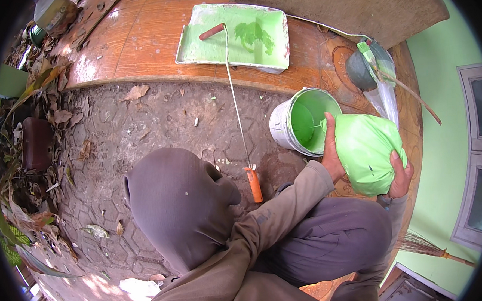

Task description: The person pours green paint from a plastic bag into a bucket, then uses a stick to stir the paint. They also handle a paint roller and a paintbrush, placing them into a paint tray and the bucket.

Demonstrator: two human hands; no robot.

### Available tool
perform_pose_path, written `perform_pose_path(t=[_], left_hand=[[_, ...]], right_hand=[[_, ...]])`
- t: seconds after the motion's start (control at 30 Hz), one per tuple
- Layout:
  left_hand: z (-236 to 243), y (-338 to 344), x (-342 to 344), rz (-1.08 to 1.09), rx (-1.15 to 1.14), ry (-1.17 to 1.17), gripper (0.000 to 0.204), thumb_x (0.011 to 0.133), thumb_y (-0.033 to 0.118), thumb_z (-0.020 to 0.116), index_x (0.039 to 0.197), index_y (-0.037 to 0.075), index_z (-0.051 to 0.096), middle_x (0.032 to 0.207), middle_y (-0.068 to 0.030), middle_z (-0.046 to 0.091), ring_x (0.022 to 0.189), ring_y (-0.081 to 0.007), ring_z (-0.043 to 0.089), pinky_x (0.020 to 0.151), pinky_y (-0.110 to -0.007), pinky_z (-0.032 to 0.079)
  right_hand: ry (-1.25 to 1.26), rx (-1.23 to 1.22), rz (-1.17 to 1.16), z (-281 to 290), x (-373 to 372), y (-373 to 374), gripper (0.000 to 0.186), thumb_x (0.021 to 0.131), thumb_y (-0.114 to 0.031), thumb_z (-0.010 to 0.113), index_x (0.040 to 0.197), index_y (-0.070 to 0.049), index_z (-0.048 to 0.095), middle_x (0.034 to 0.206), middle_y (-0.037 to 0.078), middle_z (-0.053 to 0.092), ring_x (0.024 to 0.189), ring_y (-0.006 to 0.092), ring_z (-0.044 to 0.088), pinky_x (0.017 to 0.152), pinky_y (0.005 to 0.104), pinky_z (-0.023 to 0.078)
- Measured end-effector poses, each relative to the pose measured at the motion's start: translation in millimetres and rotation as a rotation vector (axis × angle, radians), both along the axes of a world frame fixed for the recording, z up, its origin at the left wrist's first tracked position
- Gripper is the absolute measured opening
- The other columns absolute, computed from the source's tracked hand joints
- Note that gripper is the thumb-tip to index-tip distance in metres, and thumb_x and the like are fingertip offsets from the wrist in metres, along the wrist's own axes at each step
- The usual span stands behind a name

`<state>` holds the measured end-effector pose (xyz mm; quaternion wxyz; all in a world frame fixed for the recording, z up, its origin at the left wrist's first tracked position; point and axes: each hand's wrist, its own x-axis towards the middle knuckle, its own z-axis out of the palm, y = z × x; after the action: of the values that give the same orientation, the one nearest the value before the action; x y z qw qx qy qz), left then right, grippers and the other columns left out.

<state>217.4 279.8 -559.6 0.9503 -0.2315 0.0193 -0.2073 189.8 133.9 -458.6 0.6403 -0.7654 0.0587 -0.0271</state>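
Note:
Between my two hands is a bulging light green plastic bag (pixel 369 152), tilted with its gathered mouth toward a bucket. My left hand (pixel 332 152) grips the bag's left side close to that mouth, and my right hand (pixel 400 177) supports it from the lower right. A thin pale strand runs from the mouth into the bucket. The white bucket (pixel 280 127) leans a little, its inner wall coated green, with green paint in the bottom. Left of it, a long-handled paint roller (pixel 255 185) lies with its orange grip on the pavers and its head over a green-coated paint tray (pixel 203 54).
The tray stands on an orange tiled step (pixel 148 46). Behind the bag are a dark round pot (pixel 359 70), a green-stained brush (pixel 368 55) and a thin stick (pixel 412 93). A broom (pixel 442 253) leans near the green wall (pixel 443 156). Dry leaves and plants (pixel 37 215) line the left.

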Motion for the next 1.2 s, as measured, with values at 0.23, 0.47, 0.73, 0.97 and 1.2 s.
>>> perform_pose_path(t=[0.23,0.47,0.73,0.97,1.2], left_hand=[[7.1,4.3,-0.8,-0.004,0.02,0.013,0.085,0.082,0.067,0.057,0.132,-0.001,0.047,0.131,-0.0199,0.054,0.12,-0.0335,0.053,0.106,-0.047,0.039],[-2.9,-2.5,2.2,-0.033,0.041,0.074,0.079,0.086,0.061,0.056,0.133,-0.001,0.046,0.132,-0.0203,0.053,0.122,-0.0336,0.052,0.107,-0.048,0.038],[-27.8,-20.5,2.2,0.016,0.202,0.172,0.051,0.095,0.042,0.052,0.126,0.001,0.051,0.122,-0.0171,0.059,0.109,-0.0307,0.06,0.097,-0.045,0.048],[-28.2,-28.7,2.2,-0.013,0.316,0.216,0.046,0.095,0.036,0.041,0.119,-0.001,0.055,0.112,-0.0189,0.063,0.103,-0.0319,0.062,0.093,-0.042,0.051],[-23.9,-28.5,4.3,-0.111,0.248,0.289,0.052,0.089,0.037,0.037,0.118,-0.002,0.055,0.114,-0.0209,0.062,0.103,-0.0352,0.062,0.095,-0.045,0.048]], right_hand=[[-0.003,0.019,0.02,7.9,-1.3,10.3,0.033,0.092,-0.011,0.056,0.118,0.009,0.058,0.106,0.012,0.065,0.092,0.0162,0.062,0.082,0.0279,0.048],[0.013,0.041,0.027,4.0,-2.2,10.8,0.033,0.092,-0.011,0.055,0.118,0.009,0.058,0.107,0.012,0.065,0.093,0.0158,0.062,0.082,0.0273,0.047],[-0.004,0.012,0.003,-4.1,-4.6,11.3,0.03,0.091,-0.009,0.056,0.114,0.009,0.06,0.102,0.01,0.066,0.089,0.0136,0.061,0.08,0.0263,0.047],[0.019,-0.055,0.018,-1.3,-5.1,3.1,0.031,0.093,-0.01,0.054,0.116,0.009,0.059,0.104,0.009,0.065,0.09,0.0129,0.06,0.08,0.0259,0.046],[0.012,-0.031,0.016,-1.9,-7.2,10.3,0.033,0.093,-0.012,0.054,0.119,0.009,0.058,0.105,0.009,0.064,0.092,0.0129,0.059,0.081,0.0258,0.045]])
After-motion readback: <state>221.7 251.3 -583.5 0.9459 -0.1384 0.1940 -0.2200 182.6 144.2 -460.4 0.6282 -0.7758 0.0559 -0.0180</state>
